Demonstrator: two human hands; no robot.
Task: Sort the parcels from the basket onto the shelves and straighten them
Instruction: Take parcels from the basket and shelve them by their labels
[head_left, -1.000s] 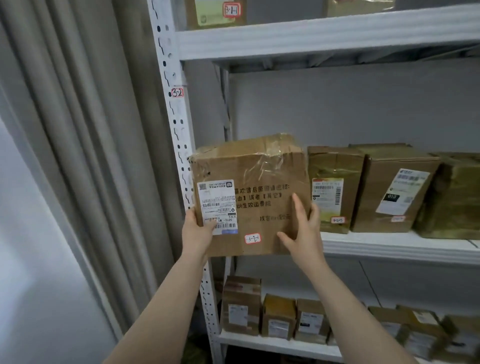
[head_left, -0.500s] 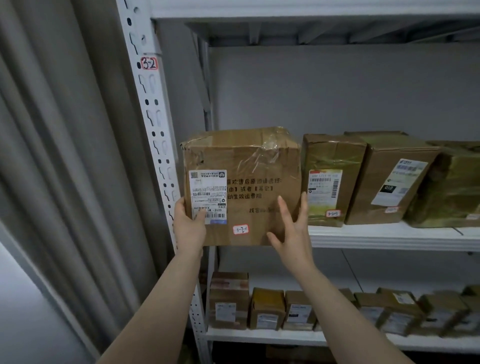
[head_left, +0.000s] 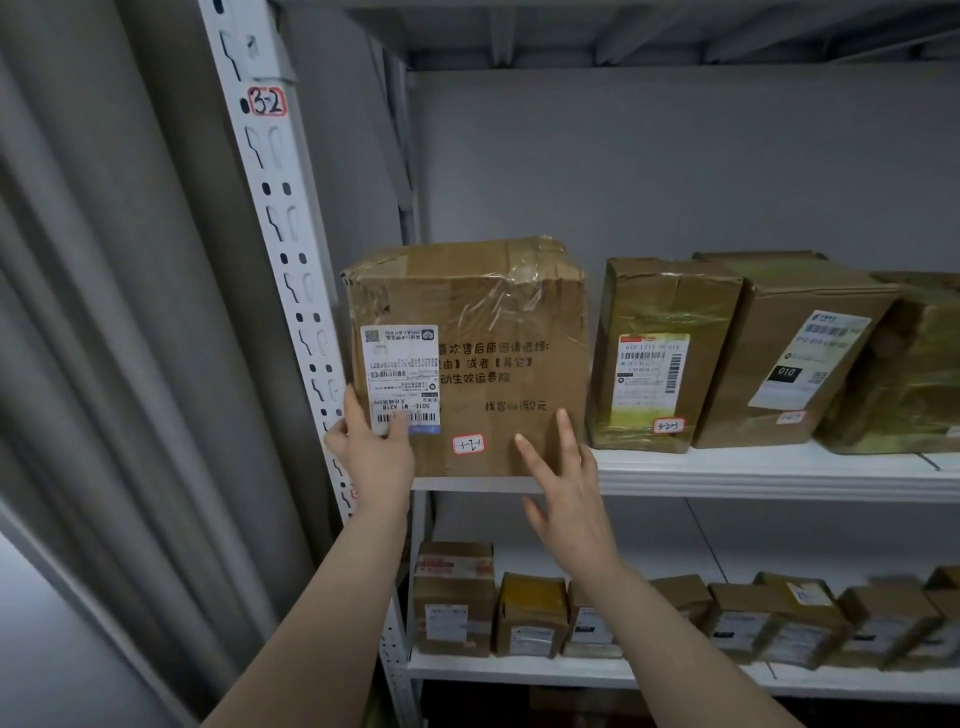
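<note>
A large brown cardboard parcel with clear tape, a white shipping label and a small red-edged sticker stands upright at the left end of the middle white shelf. My left hand presses flat against its lower left front, thumb over the label's bottom edge. Straight spread fingers of my right hand touch the lower right front corner of the parcel. The basket is out of view.
To the right of the big parcel stand a taped box and a brown box, with more beyond. The lower shelf holds several small boxes. A white perforated upright tagged 3-2 and grey curtains are at left.
The parcel has been set down and pushed back onto the shelf, standing straighter. Both hands have slid lower on its front, and the right fingers have loosened.
</note>
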